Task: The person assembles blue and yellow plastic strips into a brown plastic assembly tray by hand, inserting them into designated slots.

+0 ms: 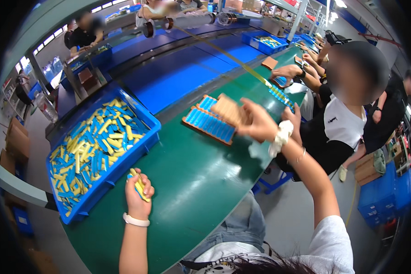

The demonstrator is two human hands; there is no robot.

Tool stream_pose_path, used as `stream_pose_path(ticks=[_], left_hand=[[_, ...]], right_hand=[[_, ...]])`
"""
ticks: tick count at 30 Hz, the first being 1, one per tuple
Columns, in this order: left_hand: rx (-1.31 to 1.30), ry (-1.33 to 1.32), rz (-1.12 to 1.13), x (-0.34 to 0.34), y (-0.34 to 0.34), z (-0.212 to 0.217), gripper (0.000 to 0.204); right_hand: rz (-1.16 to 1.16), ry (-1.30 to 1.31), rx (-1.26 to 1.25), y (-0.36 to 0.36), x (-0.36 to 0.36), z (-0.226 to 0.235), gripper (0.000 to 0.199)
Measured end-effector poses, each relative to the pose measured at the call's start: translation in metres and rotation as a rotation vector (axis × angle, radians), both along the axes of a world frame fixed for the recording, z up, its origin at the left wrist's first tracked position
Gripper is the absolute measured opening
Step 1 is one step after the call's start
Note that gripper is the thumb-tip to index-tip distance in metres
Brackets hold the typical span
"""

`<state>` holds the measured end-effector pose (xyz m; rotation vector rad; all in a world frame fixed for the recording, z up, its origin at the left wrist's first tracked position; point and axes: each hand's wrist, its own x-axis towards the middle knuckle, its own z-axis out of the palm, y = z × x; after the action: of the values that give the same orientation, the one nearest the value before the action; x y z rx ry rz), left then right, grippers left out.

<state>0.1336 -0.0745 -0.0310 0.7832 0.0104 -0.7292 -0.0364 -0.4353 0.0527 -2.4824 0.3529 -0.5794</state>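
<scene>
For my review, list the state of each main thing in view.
Large blue plastic crate: open, heaped with yellow and blue strips.
Far blue plastic crate: open, pieces inside.
Rectangular orange-brown tray: lined with blue pieces, partly covered.
Flat brown board: over the tray, motion-blurred.
Left hand: closed around at least one yellow strip.
Right hand: gripping the board, blurred.

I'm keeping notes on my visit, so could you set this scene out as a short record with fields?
Left hand: closed around slim yellow and blue pieces
Right hand: holds one end of a blurred brown rectangular board, partly covering an orange-rimmed rectangular tray
Tray contents: rows of blue pieces
Bin: blue rectangular plastic bin, left of the tray, heaped with loose yellow and blue pieces
Under the tray: smooth green work surface
Beyond: wide blue surface
Neighbour: person in a black-and-white top, at right
</scene>
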Motion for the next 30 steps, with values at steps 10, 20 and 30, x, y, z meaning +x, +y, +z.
stream_pose_path(ticks=[10, 20, 30], left_hand=[[0.089, -0.219, -0.299, -0.051, 0.002, 0.034, 0.053], [0.197, -0.353, -0.387, -0.112, 0.006, 0.051, 0.062], [0.321, -0.529, -0.455, -0.131, -0.01, 0.031, 0.061]], right_hand=[[0.307, 0.151, -0.165, 0.186, -0.036, -0.035, 0.088], [0.506, 0.077, 0.348, 0.184, -0.015, -0.029, 0.033], [0.357, 0.122, 0.988, 0.196, -0.036, -0.02, 0.021]])
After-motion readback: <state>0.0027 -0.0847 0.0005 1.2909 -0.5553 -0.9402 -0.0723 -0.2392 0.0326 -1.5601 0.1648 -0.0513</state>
